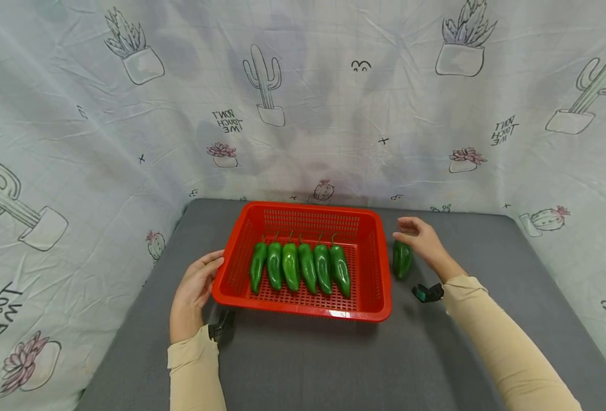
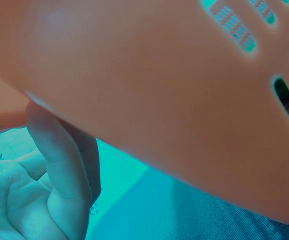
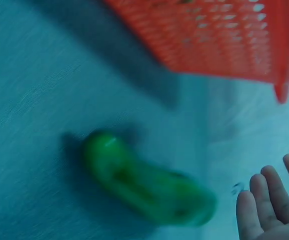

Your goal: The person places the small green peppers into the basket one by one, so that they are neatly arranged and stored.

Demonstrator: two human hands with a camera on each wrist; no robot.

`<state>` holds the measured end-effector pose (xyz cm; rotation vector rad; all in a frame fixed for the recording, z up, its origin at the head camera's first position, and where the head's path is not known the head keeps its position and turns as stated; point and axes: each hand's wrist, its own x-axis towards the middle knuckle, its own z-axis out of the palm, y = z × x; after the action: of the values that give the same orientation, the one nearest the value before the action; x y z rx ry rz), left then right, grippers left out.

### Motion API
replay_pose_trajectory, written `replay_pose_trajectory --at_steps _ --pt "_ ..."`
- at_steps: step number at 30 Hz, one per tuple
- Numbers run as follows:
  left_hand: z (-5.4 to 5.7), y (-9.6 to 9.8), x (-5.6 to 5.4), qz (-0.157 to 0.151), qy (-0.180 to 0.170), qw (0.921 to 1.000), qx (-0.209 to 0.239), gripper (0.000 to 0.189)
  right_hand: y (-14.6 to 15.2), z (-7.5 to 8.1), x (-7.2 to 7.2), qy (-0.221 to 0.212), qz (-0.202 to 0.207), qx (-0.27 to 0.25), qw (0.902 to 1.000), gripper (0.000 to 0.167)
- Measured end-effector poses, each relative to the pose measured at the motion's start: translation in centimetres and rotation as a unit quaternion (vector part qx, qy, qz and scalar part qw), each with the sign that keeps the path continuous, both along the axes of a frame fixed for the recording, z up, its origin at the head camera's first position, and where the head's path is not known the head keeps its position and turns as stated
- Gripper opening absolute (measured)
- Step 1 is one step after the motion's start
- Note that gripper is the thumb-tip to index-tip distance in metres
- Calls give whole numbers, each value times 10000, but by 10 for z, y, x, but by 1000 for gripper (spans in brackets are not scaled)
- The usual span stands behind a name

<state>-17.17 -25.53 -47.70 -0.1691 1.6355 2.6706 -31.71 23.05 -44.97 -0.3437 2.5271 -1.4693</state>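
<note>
Several green peppers [image 1: 290,267] lie side by side in a red plastic basket [image 1: 303,309], stems toward the far side. My left hand [image 1: 193,288] is at the basket's left side, fingertips touching the rim. In the left wrist view, the fingers [image 2: 67,170] meet the rim's edge and the palm shows bare. Another green pepper [image 1: 402,260] lies on the table just right of the basket. Above its far end hovers my right hand [image 1: 418,235], fingers loosely bent and holding nothing. The right wrist view shows that pepper [image 3: 147,185] blurred, apart from the fingers.
The grey tabletop [image 1: 303,365] extends around the basket on all sides. Behind and beside it hangs a pale cloth [image 1: 303,103] printed with cacti. A dark wrist camera [image 1: 428,293] hangs by the right wrist, and another [image 1: 219,326] sits at the left wrist.
</note>
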Motion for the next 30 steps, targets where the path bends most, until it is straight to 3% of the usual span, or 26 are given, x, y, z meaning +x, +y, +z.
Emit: replay_pose_trajectory --at_steps 5,14,30 --pt "0 0 0 3 8 10000 -3 23 9 -18 -1 115 -111 384 9991 56" --pt "-1 -1 0 38 -37 10000 -37 22 13 -34 -1 286 -85 1372 9901 54" --pt "-2 0 -2 150 -144 9997 -85 19 9 -42 -4 -123 337 1501 9880 60"
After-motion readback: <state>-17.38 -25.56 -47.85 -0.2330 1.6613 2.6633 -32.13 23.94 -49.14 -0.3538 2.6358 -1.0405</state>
